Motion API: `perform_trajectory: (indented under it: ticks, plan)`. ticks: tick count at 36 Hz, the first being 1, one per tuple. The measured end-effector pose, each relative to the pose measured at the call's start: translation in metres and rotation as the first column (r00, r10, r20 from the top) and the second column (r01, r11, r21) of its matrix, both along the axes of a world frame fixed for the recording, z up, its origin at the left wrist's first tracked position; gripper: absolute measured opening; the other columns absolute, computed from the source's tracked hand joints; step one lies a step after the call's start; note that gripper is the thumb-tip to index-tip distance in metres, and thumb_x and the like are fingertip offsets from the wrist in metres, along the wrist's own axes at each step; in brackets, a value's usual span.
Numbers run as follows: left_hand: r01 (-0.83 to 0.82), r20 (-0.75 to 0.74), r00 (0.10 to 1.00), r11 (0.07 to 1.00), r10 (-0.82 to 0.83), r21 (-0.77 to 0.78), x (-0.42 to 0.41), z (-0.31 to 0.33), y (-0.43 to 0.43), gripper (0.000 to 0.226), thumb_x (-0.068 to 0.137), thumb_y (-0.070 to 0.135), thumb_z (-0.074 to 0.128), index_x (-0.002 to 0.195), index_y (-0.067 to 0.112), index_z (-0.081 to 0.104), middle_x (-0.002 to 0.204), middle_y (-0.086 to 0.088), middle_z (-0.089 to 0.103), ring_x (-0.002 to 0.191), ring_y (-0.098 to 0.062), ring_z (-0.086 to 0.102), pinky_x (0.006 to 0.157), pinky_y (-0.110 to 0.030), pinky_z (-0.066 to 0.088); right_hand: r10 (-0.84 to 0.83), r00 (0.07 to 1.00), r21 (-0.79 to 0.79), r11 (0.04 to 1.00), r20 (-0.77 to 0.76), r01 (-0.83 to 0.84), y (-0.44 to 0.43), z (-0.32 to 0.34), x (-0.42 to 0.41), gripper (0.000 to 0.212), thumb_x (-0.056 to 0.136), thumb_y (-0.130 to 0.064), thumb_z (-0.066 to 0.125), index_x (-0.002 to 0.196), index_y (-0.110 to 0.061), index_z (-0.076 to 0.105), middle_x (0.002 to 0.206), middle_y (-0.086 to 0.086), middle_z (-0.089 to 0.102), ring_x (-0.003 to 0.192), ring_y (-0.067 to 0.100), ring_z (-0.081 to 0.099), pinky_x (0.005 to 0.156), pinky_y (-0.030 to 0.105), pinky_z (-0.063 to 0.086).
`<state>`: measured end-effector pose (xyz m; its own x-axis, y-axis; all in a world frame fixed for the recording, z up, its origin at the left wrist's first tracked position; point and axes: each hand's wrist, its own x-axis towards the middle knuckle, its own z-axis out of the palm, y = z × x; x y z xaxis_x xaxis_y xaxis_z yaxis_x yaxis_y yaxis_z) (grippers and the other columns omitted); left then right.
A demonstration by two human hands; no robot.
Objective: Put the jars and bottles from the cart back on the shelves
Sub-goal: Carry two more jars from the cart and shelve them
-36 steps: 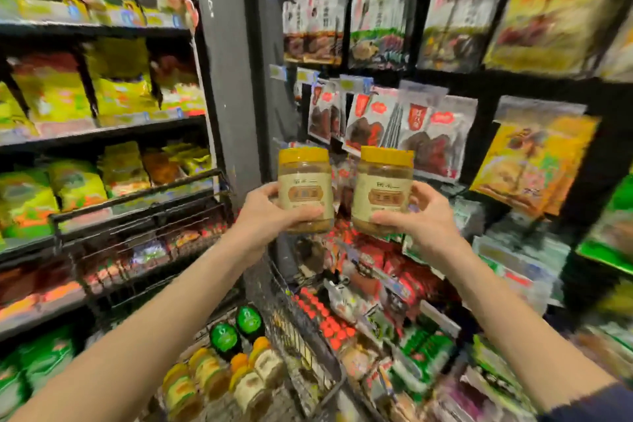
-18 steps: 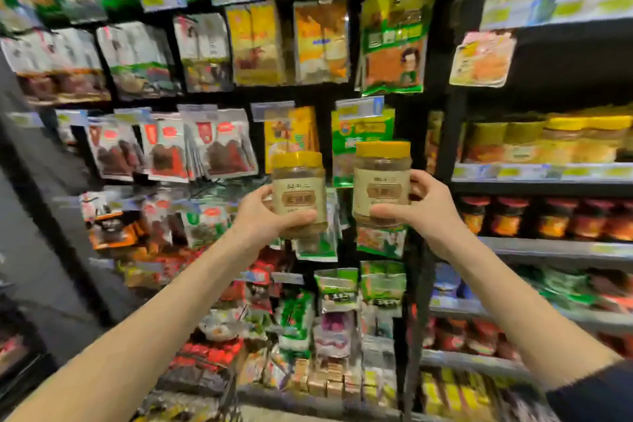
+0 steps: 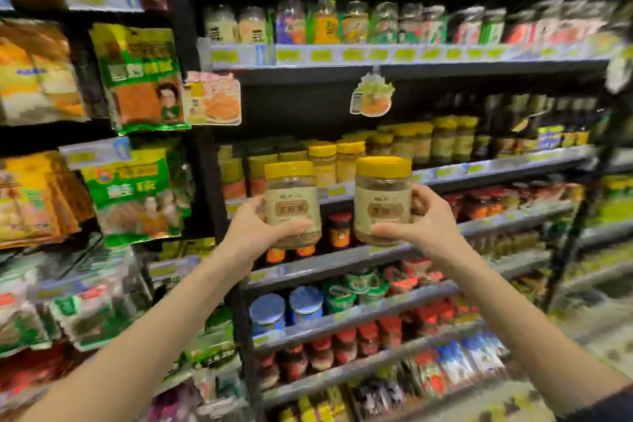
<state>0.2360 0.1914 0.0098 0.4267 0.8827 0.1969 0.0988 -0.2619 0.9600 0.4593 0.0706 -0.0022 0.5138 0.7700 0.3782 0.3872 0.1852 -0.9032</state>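
Each hand's wrapped around a round clear plastic jar, upright: left hand (image 3: 255, 233) on the left jar (image 3: 293, 204), right hand (image 3: 423, 224) on the right jar (image 3: 383, 200). Ribbed yellow lids, beige paper labels. Matching jars (image 3: 335, 163) sit on the metal shelf (image 3: 479, 168) just behind the hands.

Jars (image 3: 293, 205) now before matching shelf row (image 3: 404, 144)

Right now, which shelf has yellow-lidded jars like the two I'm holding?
The second shelf down: its yellow-lidded jars match. The top shelf holds mixed colourful bottles; lower shelves show red and blue lids.
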Motion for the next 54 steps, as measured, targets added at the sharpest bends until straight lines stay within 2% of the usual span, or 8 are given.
perform_trajectory:
  ticks: [5, 14, 19, 22, 31, 40, 51, 54]
  plan:
    - [0.068, 0.041, 0.997, 0.998, -0.067, -0.009, 0.072, -0.002, 0.005, 0.055, 0.063, 0.013, 0.083, 0.110, 0.018, 0.055, 0.095, 0.011, 0.066, 0.077, 0.006, 0.064, 0.061, -0.011, 0.053, -0.064, 0.998, 0.001, 0.998, 0.030, 0.064, -0.007, 0.001, 0.073, 0.072, 0.047, -0.019, 0.091, 0.109, -0.015, 0.057, 0.105, 0.004, 0.069, 0.096, 0.018, 0.067, 0.084, 0.032, 0.054]
    - [0.131, 0.022, 0.991, 0.991, -0.131, -0.033, 0.145, 0.000, 0.031, 0.093, 0.038, 0.037, 0.088, 0.122, 0.018, 0.054, 0.112, 0.001, 0.068, 0.102, -0.013, 0.065, 0.089, -0.036, 0.053, -0.086, 0.995, 0.000, 0.996, 0.045, 0.086, 0.016, 0.010, 0.150, 0.078, 0.053, -0.020, 0.090, 0.121, -0.017, 0.052, 0.113, 0.001, 0.064, 0.093, 0.005, 0.065, 0.068, 0.016, 0.052]
    - [0.126, 0.015, 0.992, 0.992, -0.126, 0.005, 0.172, -0.001, 0.052, 0.052, 0.058, 0.016, 0.085, 0.099, 0.031, 0.056, 0.098, 0.011, 0.069, 0.092, -0.003, 0.066, 0.081, -0.025, 0.053, -0.092, 0.995, 0.006, 0.996, 0.048, 0.092, 0.046, 0.012, 0.178, 0.077, 0.056, -0.018, 0.089, 0.123, -0.020, 0.051, 0.111, -0.002, 0.063, 0.099, 0.011, 0.063, 0.075, 0.020, 0.050]
    - [0.122, 0.021, 0.992, 0.992, -0.123, 0.026, 0.185, 0.000, 0.072, 0.053, 0.060, 0.012, 0.084, 0.102, 0.029, 0.056, 0.101, 0.008, 0.069, 0.095, -0.006, 0.066, 0.079, -0.025, 0.053, -0.081, 0.994, 0.009, 0.997, 0.076, 0.081, 0.069, 0.012, 0.192, 0.075, 0.056, -0.017, 0.088, 0.123, -0.018, 0.053, 0.110, -0.004, 0.064, 0.097, 0.004, 0.062, 0.071, 0.014, 0.048]
    - [0.062, 0.012, 0.998, 0.997, -0.063, 0.039, 0.205, 0.006, 0.125, 0.084, 0.041, 0.028, 0.084, 0.119, 0.019, 0.055, 0.110, 0.005, 0.068, 0.102, -0.010, 0.064, 0.079, -0.024, 0.054, -0.075, 0.986, -0.018, 0.997, 0.152, 0.078, 0.164, 0.016, 0.242, 0.077, 0.047, -0.023, 0.092, 0.114, -0.017, 0.054, 0.109, 0.000, 0.065, 0.102, 0.015, 0.062, 0.089, 0.036, 0.052]
    - [0.036, 0.030, 0.999, 0.997, -0.038, 0.066, 0.203, 0.016, 0.139, 0.072, 0.043, 0.021, 0.082, 0.110, 0.023, 0.058, 0.098, 0.009, 0.071, 0.086, 0.000, 0.069, 0.062, -0.011, 0.052, 0.065, 0.990, -0.085, 0.995, 0.128, -0.055, 0.230, 0.010, 0.258, 0.081, 0.048, -0.017, 0.091, 0.115, -0.015, 0.045, 0.112, 0.002, 0.061, 0.103, 0.015, 0.061, 0.086, 0.033, 0.052]
    - [0.007, -0.004, 1.000, 0.999, -0.007, 0.050, 0.200, 0.021, 0.138, 0.083, 0.041, 0.026, 0.084, 0.119, 0.023, 0.056, 0.101, 0.008, 0.072, 0.092, -0.005, 0.069, 0.069, -0.017, 0.056, 0.187, 0.972, -0.314, 0.940, 0.144, -0.134, 0.256, 0.001, 0.262, 0.092, 0.037, -0.039, 0.092, 0.113, -0.014, 0.046, 0.108, 0.001, 0.064, 0.100, 0.016, 0.063, 0.089, 0.041, 0.054]
    - [-0.002, -0.017, 1.000, 0.998, 0.003, 0.058, 0.203, 0.021, 0.136, 0.089, 0.041, 0.028, 0.084, 0.124, 0.021, 0.054, 0.106, 0.006, 0.071, 0.094, -0.006, 0.069, 0.072, -0.018, 0.056, 0.261, 0.950, -0.347, 0.918, 0.170, -0.190, 0.261, 0.002, 0.265, 0.077, 0.040, -0.035, 0.092, 0.105, -0.017, 0.055, 0.097, -0.001, 0.070, 0.090, 0.011, 0.068, 0.085, 0.039, 0.056]
